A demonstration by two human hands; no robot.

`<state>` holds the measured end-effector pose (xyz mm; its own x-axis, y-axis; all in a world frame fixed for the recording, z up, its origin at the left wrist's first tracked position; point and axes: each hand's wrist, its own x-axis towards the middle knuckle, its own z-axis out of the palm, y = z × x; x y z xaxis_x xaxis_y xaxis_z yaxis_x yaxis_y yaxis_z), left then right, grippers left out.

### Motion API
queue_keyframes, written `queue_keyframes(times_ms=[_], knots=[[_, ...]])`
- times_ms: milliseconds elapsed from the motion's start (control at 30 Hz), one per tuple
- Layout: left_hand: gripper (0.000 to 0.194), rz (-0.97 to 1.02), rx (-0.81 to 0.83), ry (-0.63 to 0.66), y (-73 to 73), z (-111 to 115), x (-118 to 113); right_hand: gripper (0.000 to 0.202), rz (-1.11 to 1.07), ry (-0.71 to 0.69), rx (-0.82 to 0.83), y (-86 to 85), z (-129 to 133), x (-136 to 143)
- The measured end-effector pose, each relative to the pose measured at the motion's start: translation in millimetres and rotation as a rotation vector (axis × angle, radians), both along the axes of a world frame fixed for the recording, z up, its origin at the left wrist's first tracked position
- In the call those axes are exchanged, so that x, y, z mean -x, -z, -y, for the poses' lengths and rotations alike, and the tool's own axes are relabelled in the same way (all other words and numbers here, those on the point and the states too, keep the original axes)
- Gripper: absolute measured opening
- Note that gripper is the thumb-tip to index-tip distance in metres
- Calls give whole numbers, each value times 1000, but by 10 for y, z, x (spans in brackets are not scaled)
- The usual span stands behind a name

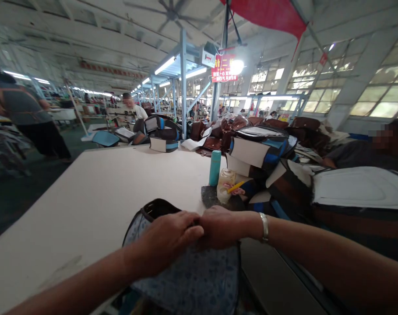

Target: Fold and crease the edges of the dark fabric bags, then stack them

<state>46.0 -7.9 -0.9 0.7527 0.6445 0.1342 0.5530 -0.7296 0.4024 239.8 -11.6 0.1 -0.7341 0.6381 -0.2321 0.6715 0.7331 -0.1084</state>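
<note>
While its dark-edged end points away from the person, the blue patterned cover [188, 275] lies lengthwise from the near edge of the white worktop [96, 197] outward. Its upper part sits beneath both hands. The left hand [167, 243] and right hand [221, 227] press on it side by side, fingers curled over the fabric, touching. Just beyond stand a teal bottle [214, 167] and a jar [226, 183].
</note>
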Motion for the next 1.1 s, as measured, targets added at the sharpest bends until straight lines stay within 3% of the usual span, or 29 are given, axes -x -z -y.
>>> queue_keyframes(times_ms=[100,200,300,400,500,567,633,733,900,1100], knots=[[49,63,-48,-78,210,154,-108,29,-93,-52,279,-187,-111,4],[49,217,38,-228,199,-45,72,50,-250,47,536,-268,-207,-261],[49,375,171,-326,105,-328,364,50,-515,117,620,-160,-190,-527],[53,292,284,-176,33,-406,545,43,-758,131,778,107,-33,-542],[53,143,408,72,-87,-240,521,36,-976,138,777,327,200,-350],[45,115,473,193,-227,-79,435,32,-1099,153,782,372,332,-230],[32,112,539,229,-381,51,347,27,-1173,167,832,344,424,-174],[23,95,630,179,-534,138,256,21,-1198,179,857,236,518,-196],[24,92,635,211,-496,104,153,20,-1165,189,815,103,647,-268],[18,82,675,216,-390,41,47,32,-1100,282,783,109,661,-286]])
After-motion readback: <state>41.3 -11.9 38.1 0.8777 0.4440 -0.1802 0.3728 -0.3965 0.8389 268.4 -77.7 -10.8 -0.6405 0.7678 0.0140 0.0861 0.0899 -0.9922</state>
